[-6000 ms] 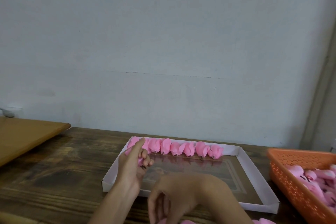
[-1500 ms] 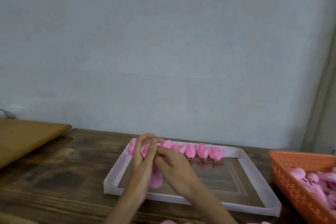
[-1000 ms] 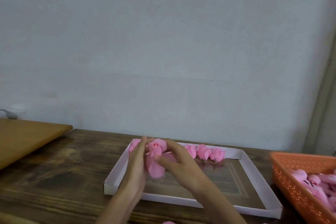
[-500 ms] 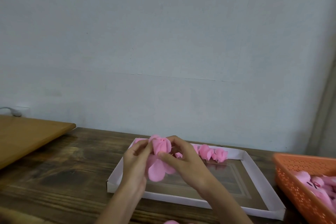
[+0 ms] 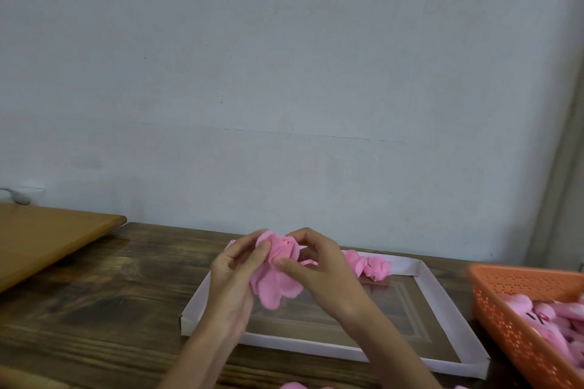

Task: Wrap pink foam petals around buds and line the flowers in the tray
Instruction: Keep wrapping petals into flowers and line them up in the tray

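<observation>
Two bare hands meet just below the middle of the frame, raised above the near left part of a tray. The left hand [image 5: 232,281] pinches the left side of a pink foam flower [image 5: 282,249] between thumb and curled fingers. The right hand [image 5: 322,275] grips the same flower from the right, thumb pressed on its front and forefinger arched over the top. The flower's tight centre points up. Loose petals [image 5: 271,292] hang down from it between the two palms.

Beneath the hands lies a shallow white tray [image 5: 316,347] with low walls and a dark glossy floor. A row of finished flowers [image 5: 369,267] lines its far wall; the hands cover the left part of the row.

At the lower right edge of the frame an orange perforated basket [image 5: 505,325] holds a heap of pink foam pieces [image 5: 553,324]. More pink foam [image 5: 294,385] peeks in at the bottom edge.

Everything rests on a dark wooden table [image 5: 94,309]. At the left edge, a paler wooden board [image 5: 47,240] lies slanted. A plain pale blue-grey wall [image 5: 284,73] fills the upper two thirds of the frame.
</observation>
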`<state>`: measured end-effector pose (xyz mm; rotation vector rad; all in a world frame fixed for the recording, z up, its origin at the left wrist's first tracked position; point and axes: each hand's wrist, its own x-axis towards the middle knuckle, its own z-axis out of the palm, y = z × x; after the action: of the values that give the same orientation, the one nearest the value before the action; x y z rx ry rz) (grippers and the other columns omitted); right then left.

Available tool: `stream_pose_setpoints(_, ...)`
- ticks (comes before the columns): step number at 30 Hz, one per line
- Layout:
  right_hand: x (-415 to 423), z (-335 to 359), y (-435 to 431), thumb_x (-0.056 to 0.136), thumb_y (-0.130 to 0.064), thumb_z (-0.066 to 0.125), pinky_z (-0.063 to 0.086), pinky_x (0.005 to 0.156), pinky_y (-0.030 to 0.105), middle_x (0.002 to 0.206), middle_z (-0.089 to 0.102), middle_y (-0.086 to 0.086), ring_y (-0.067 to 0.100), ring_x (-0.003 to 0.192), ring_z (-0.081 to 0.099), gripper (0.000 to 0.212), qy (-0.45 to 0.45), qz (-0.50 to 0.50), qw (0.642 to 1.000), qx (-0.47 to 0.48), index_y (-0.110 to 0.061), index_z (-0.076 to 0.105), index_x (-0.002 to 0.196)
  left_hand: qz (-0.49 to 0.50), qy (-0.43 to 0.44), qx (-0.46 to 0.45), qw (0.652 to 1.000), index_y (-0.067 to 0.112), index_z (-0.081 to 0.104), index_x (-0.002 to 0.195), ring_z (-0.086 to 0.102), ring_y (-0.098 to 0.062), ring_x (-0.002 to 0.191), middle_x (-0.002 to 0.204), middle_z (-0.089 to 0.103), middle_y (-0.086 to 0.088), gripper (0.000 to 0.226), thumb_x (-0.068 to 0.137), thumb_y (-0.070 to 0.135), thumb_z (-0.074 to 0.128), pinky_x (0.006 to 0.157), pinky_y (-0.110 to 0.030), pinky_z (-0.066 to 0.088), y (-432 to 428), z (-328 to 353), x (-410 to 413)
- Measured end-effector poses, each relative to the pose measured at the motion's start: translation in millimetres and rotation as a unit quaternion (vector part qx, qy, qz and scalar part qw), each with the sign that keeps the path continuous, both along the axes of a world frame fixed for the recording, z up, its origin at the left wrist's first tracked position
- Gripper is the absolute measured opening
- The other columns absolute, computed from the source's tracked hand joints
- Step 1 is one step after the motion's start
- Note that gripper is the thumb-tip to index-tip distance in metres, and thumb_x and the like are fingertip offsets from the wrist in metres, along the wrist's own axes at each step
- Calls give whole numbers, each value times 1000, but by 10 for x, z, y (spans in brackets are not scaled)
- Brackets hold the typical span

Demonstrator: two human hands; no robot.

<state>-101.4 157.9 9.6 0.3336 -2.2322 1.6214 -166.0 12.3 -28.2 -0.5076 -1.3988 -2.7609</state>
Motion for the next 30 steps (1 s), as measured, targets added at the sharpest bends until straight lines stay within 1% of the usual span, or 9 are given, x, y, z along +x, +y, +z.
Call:
stream_pose_setpoints(3,-4,17,19,92,-21,78,60,80,36,101,75,-4,18,95,72,14,11,1,1000,9,-18,71,104,-7,-5,-21,1000,10,83,101,71,-42,113,129,65,-29,32,72,22,81,83,-47,66,8,10,17)
stream_pose_setpoints(7,-11,25,52,92,-21,78,59,75,29,99,75,-9,12,91,69,13,21,-17,998,48,-20,73,105,9,7,-33,999,9,84,98,70,-43,112,126,66,-32,30,72,23,80,89,-52,62,30,15,40)
stream_pose_setpoints(11,-29,-2,67,91,-24,79,60,74,31,96,74,-14,8,91,67,13,27,-60,993,103,-25,74,103,28,35,-44,998,14,85,92,75,-29,98,111,75,-22,25,69,25,81,71,-35,63,33,21,65)
stream_pose_setpoints(14,-43,-24,61,90,-23,80,58,75,27,94,73,-14,6,90,66,12,37,-81,987,132,-25,75,100,46,55,-46,996,16,85,88,76,-26,91,100,78,-17,21,69,23,83,70,-29,62,28,1,55)
stream_pose_setpoints(16,-44,-39,34,89,-21,81,58,74,26,90,74,-14,5,87,67,9,42,-81,989,116,-25,75,95,59,55,-45,996,16,84,88,76,-25,89,98,77,-18,20,69,21,84,70,-28,61,22,-17,38)
stream_pose_setpoints(20,-35,-60,-19,84,-15,84,59,72,25,89,76,-13,8,83,70,13,47,-82,995,26,-22,76,92,65,50,-34,996,15,84,88,77,-26,90,100,77,-18,23,67,25,86,71,-30,62,40,-47,43)
stream_pose_setpoints(26,-10,-36,-31,74,-7,91,62,73,28,91,76,-10,9,80,72,42,44,-86,994,-42,-25,70,106,76,36,-30,996,14,84,90,77,-27,89,103,77,-18,28,66,29,88,68,-33,62,68,-33,56)
stream_pose_setpoints(27,-9,-33,-25,74,-8,92,62,72,28,91,76,-9,9,81,72,42,45,-87,994,-40,-24,70,106,80,35,-30,996,15,85,90,77,-27,90,103,78,-17,29,66,30,88,68,-33,62,68,-31,58)
stream_pose_setpoints(30,-10,-31,-10,74,-13,93,61,72,27,90,78,-7,11,82,73,28,50,-72,995,-45,-20,76,96,92,24,-33,995,21,86,90,78,-27,92,101,80,-10,31,62,35,87,67,-33,63,72,-17,71)
